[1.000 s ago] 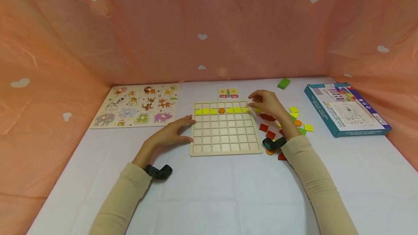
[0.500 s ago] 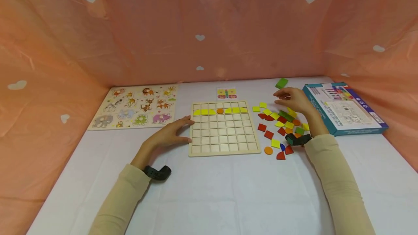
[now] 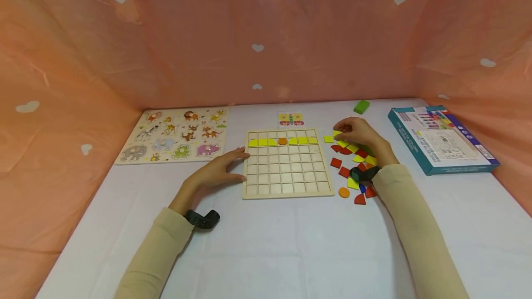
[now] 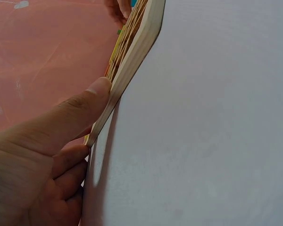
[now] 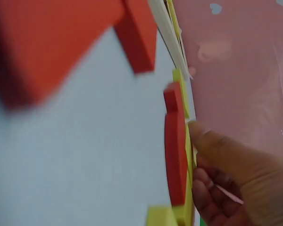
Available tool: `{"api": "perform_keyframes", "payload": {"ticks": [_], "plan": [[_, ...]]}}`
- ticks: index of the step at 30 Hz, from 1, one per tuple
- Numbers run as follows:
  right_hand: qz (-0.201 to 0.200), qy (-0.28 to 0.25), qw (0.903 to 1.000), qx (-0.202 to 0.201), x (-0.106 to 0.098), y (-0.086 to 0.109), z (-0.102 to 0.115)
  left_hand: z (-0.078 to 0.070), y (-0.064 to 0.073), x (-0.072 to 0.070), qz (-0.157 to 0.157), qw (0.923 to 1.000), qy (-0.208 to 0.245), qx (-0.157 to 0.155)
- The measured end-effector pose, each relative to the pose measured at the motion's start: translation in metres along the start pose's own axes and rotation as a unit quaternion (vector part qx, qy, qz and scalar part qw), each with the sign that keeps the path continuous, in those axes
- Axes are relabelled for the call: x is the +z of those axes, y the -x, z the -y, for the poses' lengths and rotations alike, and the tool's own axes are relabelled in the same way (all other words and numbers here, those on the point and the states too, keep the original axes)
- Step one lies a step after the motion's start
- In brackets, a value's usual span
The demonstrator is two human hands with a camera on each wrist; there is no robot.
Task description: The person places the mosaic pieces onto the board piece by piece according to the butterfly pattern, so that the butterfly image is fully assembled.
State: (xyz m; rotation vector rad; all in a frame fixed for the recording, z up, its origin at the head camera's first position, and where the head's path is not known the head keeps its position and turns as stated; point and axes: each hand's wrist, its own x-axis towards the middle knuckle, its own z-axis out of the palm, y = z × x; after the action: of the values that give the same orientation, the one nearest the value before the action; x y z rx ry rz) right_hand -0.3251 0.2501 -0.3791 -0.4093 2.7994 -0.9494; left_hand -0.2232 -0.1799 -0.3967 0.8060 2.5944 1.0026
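Observation:
A pale wooden grid board (image 3: 287,166) lies in the middle. Yellow shapes (image 3: 262,142) and one orange disc (image 3: 282,141) fill parts of its second row. My left hand (image 3: 216,170) rests at the board's left edge, thumb and fingertips touching the rim; the left wrist view shows the thumb (image 4: 87,110) against the wood. Beyond the board's right edge my right hand (image 3: 360,134) pinches a yellow square tile (image 3: 337,133) at the pile. In the right wrist view the thumb (image 5: 217,146) lies just behind red pieces (image 5: 175,150), with the other fingers curled below it.
Loose red, yellow, orange and blue pieces (image 3: 344,172) lie right of the board. A butterfly pattern card (image 3: 292,119) lies behind it. An animal peg puzzle (image 3: 174,135) is at left, a blue-edged box (image 3: 442,140) at right, and a green block (image 3: 361,106) at the back.
My right hand went from the board's upper right corner rightward over the pile, then came back left and down to a yellow square. My left hand stays at the board's edge.

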Motion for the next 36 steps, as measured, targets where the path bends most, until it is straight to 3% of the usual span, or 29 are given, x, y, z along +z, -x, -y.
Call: {"api": "perform_keyframes", "payload": {"ticks": [5,8,15,22,28,36], "plan": [[0.003,0.017,0.9998,0.002,0.001,-0.002,0.007,0.002,0.000,0.000,0.000,1.0000,-0.002,0.002],[-0.013,0.021,0.9993,-0.027,0.000,-0.001,0.021,0.002,0.000,0.000,0.001,1.0000,0.004,0.003],[-0.048,0.004,0.9897,-0.135,0.013,-0.008,0.090,0.001,0.000,0.000,0.006,1.0000,0.005,0.002],[-0.016,-0.020,0.9735,-0.227,0.058,-0.018,0.153,0.000,-0.001,0.000,0.004,0.9999,0.010,0.001],[0.024,-0.002,0.9710,-0.238,0.099,-0.026,0.173,-0.002,-0.001,0.000,0.006,0.9999,0.010,-0.003],[0.040,-0.005,0.9745,-0.221,0.126,-0.036,0.171,-0.001,0.000,-0.001,0.004,1.0000,0.000,-0.002]]}}
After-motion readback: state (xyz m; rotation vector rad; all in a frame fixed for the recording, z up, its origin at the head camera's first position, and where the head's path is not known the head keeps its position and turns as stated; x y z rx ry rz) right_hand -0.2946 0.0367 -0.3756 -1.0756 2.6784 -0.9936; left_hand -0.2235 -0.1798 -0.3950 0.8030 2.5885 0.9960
